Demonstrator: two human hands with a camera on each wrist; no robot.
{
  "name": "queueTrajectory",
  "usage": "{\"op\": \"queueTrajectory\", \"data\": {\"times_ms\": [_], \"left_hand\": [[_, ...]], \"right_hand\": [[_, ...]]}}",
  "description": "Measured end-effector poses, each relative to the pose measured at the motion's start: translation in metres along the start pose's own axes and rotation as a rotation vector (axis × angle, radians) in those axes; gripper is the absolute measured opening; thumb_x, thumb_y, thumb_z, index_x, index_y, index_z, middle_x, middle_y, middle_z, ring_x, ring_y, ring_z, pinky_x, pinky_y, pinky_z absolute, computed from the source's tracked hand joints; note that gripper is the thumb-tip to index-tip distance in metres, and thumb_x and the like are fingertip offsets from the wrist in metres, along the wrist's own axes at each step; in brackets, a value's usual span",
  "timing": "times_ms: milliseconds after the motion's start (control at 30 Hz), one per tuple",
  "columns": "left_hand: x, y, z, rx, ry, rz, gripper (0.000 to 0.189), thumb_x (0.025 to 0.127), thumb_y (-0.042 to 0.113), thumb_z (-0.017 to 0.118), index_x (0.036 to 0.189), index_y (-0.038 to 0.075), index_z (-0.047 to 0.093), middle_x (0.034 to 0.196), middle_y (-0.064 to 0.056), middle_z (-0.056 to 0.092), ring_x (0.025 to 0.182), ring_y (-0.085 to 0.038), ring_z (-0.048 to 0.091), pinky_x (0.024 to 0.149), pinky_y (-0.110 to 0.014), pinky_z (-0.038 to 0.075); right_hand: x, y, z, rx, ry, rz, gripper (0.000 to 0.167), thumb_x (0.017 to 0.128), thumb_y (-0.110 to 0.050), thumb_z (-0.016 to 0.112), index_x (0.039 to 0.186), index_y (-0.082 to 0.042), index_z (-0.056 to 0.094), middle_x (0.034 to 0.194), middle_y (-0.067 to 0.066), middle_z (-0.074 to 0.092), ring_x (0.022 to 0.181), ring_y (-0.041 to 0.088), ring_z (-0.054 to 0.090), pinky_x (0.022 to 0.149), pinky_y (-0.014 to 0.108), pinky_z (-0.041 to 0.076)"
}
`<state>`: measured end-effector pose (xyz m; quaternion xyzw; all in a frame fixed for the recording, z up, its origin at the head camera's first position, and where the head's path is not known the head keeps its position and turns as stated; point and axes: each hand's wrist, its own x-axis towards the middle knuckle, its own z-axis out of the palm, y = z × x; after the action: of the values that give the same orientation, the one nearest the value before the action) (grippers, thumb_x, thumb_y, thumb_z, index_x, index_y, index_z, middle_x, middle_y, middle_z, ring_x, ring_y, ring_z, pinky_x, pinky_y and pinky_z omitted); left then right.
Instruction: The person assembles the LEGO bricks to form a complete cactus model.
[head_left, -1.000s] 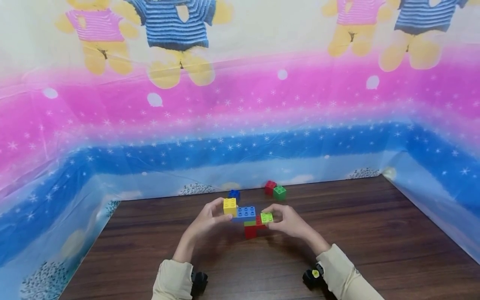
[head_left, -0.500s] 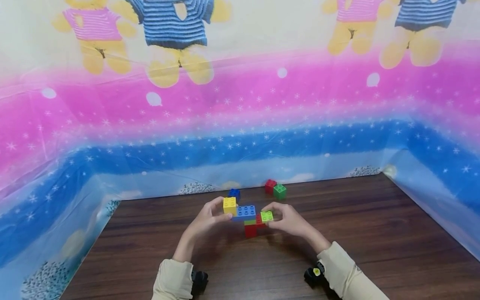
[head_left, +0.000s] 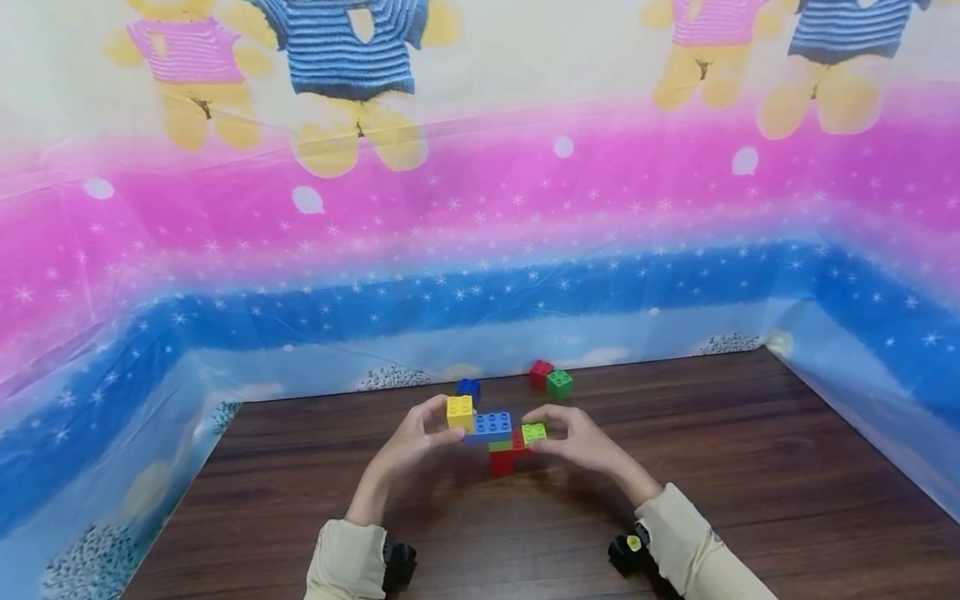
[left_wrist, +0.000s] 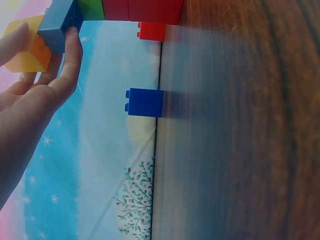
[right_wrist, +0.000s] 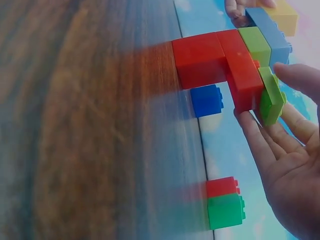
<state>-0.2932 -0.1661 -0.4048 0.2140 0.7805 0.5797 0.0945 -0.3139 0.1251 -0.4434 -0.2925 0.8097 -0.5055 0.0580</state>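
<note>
A stack of toy building bricks stands at mid-table: a red brick [head_left: 501, 462] at the bottom, a longer red one [right_wrist: 239, 70] across it, then a light green brick [right_wrist: 255, 46], a blue brick [head_left: 492, 427] and a yellow brick [head_left: 460, 412] jutting left. My left hand [head_left: 412, 440] grips the yellow brick and the near end of the blue one. On the stack's right, a thin lime green brick [head_left: 534, 433] sits on the longer red brick, slightly tilted in the right wrist view. My right hand [head_left: 579, 439] pinches it between thumb and fingers, some fingertips under the red brick.
A dark blue brick [head_left: 469, 389] stands behind the stack near the table's back edge. Farther right, a red brick [head_left: 541, 374] and a green brick [head_left: 559, 384] lie side by side. A printed cloth [head_left: 480, 325] rises behind the wooden table [head_left: 300, 467].
Both hands keep their hold on the stack. The right forearm has shifted very slightly to the right; the bricks stay in place.
</note>
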Motion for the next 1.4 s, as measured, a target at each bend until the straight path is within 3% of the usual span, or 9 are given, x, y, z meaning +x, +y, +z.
{"op": "queueTrajectory", "data": {"times_ms": [200,400,733,1167,1400], "left_hand": [[0.0,0.0,0.0,0.004,0.0,0.008,0.052,0.094,0.015,0.062,0.138,-0.006,0.042,0.125,-0.028,0.056,0.114,-0.033,0.063,0.099,-0.042,0.053],[0.0,0.001,0.0,0.009,0.01,0.001,0.052,0.094,0.014,0.062,0.138,-0.005,0.042,0.125,-0.027,0.057,0.112,-0.03,0.064,0.098,-0.041,0.053],[0.001,0.0,0.0,0.009,0.004,0.015,0.051,0.095,0.016,0.062,0.137,-0.006,0.043,0.125,-0.027,0.057,0.115,-0.032,0.063,0.099,-0.042,0.052],[0.0,-0.001,-0.001,0.008,0.004,0.023,0.051,0.094,0.014,0.062,0.137,-0.006,0.043,0.125,-0.027,0.056,0.113,-0.031,0.064,0.098,-0.041,0.053],[0.0,0.0,0.0,0.004,0.004,0.013,0.051,0.094,0.013,0.062,0.137,-0.005,0.043,0.128,-0.027,0.054,0.114,-0.033,0.063,0.096,-0.038,0.054]], "right_hand": [[0.003,-0.001,0.001,0.001,0.028,0.009,0.042,0.093,-0.026,0.065,0.127,-0.001,0.06,0.13,0.02,0.061,0.123,0.033,0.056,0.102,0.054,0.045],[0.007,0.0,-0.001,0.016,0.101,0.038,0.037,0.094,-0.023,0.063,0.125,-0.002,0.061,0.128,0.019,0.063,0.121,0.032,0.057,0.104,0.054,0.045],[0.019,0.02,-0.012,-0.036,0.293,0.065,0.032,0.095,-0.021,0.063,0.119,0.0,0.066,0.12,0.02,0.067,0.116,0.033,0.06,0.103,0.056,0.044],[0.035,0.035,-0.024,-0.053,0.421,0.079,0.03,0.092,-0.013,0.066,0.118,0.003,0.065,0.12,0.02,0.067,0.115,0.035,0.061,0.098,0.051,0.05],[0.049,0.037,-0.027,-0.075,0.477,0.11,0.036,0.091,-0.016,0.068,0.124,-0.001,0.063,0.126,0.02,0.065,0.115,0.035,0.061,0.093,0.051,0.052]]}}
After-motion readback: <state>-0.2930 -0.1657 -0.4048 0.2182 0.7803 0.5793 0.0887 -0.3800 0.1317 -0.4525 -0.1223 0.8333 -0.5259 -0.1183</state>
